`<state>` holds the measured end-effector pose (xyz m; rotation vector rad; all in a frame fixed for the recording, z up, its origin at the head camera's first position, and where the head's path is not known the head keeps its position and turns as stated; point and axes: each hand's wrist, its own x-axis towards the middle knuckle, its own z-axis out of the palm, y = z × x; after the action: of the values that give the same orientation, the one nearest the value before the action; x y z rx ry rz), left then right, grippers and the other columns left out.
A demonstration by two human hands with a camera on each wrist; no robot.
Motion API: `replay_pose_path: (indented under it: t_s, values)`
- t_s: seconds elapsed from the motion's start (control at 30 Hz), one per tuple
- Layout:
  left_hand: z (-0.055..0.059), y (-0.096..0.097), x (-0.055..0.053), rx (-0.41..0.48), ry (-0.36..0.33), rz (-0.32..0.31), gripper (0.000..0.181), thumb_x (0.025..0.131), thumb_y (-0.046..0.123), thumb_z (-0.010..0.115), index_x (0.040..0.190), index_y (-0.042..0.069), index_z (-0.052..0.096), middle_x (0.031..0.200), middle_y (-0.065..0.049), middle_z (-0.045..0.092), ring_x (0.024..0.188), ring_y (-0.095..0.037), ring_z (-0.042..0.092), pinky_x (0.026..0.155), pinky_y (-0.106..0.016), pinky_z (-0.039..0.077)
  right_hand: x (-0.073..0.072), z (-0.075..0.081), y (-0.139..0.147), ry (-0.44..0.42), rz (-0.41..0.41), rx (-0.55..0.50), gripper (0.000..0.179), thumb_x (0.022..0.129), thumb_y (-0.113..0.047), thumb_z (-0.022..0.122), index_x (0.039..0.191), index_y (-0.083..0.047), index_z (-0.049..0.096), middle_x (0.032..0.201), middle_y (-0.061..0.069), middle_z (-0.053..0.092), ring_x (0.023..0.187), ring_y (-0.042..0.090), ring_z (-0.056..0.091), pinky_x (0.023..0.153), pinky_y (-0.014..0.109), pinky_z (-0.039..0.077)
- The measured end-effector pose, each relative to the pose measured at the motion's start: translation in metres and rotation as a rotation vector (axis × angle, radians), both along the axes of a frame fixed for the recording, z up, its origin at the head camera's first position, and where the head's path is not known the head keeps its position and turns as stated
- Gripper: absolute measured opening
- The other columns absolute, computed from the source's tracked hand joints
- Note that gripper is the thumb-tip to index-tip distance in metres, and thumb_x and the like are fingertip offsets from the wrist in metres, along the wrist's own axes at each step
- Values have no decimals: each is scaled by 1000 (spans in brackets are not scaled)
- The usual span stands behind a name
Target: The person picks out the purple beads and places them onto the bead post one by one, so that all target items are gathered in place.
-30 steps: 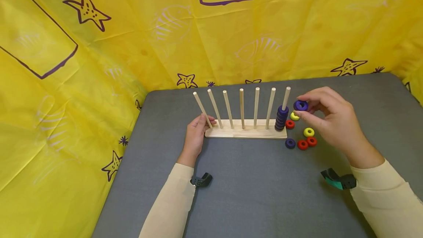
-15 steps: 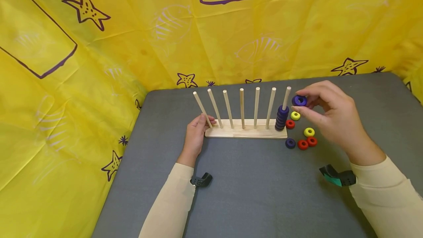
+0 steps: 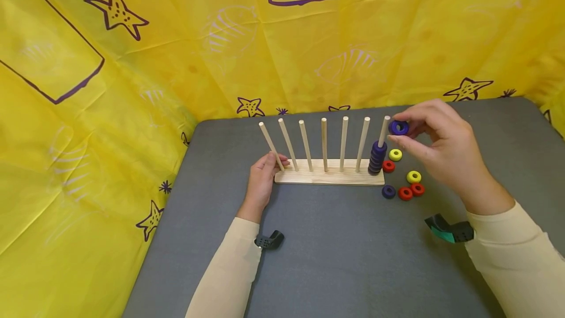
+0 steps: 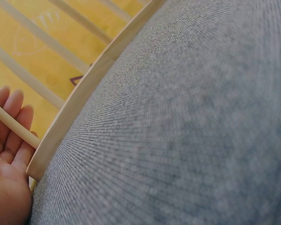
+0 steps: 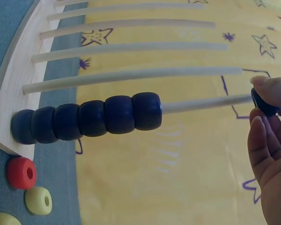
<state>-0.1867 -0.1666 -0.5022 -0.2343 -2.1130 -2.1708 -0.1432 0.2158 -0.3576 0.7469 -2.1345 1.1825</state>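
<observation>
My right hand (image 3: 448, 153) pinches a dark blue ring bead (image 3: 399, 128) between thumb and fingers, beside the top of the rightmost peg (image 3: 384, 131). In the right wrist view the bead (image 5: 264, 104) appears right at the peg's tip; whether they touch, I cannot tell. Several blue beads (image 5: 119, 115) are stacked on the lower part of that peg. The wooden stand (image 3: 326, 176) carries a row of pegs, the others bare. My left hand (image 3: 260, 178) rests at the stand's left end, its loosely extended fingers (image 4: 11, 117) behind the leftmost peg.
Loose beads lie on the grey table (image 3: 335, 259) right of the stand: a blue one (image 3: 388, 191), red ones (image 3: 405, 193) and yellow ones (image 3: 414, 176). A yellow patterned cloth (image 3: 287, 53) hangs behind and at the left.
My right hand has raised the blue bead slightly, up toward the rightmost peg's top. The left hand and the stand have stayed in place.
</observation>
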Motion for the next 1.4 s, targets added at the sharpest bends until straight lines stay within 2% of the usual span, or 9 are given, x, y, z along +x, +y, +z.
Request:
replay_pose_path:
  t_s: [0.1,0.17,0.2,0.23,0.33,0.57,0.8,0.97,1.4]
  values:
    - [1,0,0,1,1,-2,52,119,34,51,116,-14,70,111,-28,73,106,-27,72,101,-41,54,-2,1,1,14,10,11,44,96,-28,80,116,11,74,109,16,64,93,8,61,86,12,52]
    - [1,1,1,2,-2,-2,51,119,33,50,116,-14,70,113,-27,73,108,-30,72,101,-41,54,-3,2,0,13,1,15,32,94,-11,85,116,10,74,109,17,64,93,8,61,87,12,52]
    - [2,1,1,2,-2,-2,51,119,33,50,116,-14,70,113,-27,72,109,-31,72,102,-41,54,-3,2,0,12,-3,19,32,94,-10,85,116,11,74,110,17,64,93,8,61,87,12,51]
    - [2,1,1,3,-3,-3,51,119,33,49,117,-14,70,114,-27,72,110,-33,72,102,-41,54,-3,3,-1,5,-14,19,31,88,2,88,115,10,74,110,16,64,93,7,60,87,12,51]
    - [2,1,1,4,-3,-7,50,119,31,49,117,-13,70,115,-27,72,112,-38,71,102,-42,54,-3,6,-4,-13,-32,25,50,70,28,89,114,10,74,110,16,64,93,8,60,86,12,52]
    - [2,1,1,-4,-8,-1,49,120,30,48,116,-14,70,114,-32,71,113,-42,69,103,-42,54,-4,10,-8,-2,-2,27,49,71,31,87,114,13,72,110,17,63,92,9,60,86,13,53]
    - [2,1,1,1,-12,-3,50,119,32,49,116,-14,70,114,-33,71,114,-45,69,103,-43,54,-7,9,-11,-24,-21,2,46,73,29,87,113,13,72,110,17,63,92,9,61,86,13,53]
    - [2,1,1,-3,-11,2,50,119,31,49,115,-14,71,113,-33,71,112,-43,69,103,-44,54,-11,7,-14,-45,-30,-32,48,71,31,86,112,11,73,109,15,65,91,8,61,84,12,52]
    - [1,1,1,1,-13,7,50,119,31,49,115,-14,70,111,-32,71,110,-40,70,102,-43,54,-17,3,-14,-64,-28,-7,45,75,27,87,114,8,75,108,11,67,91,7,61,83,11,52]
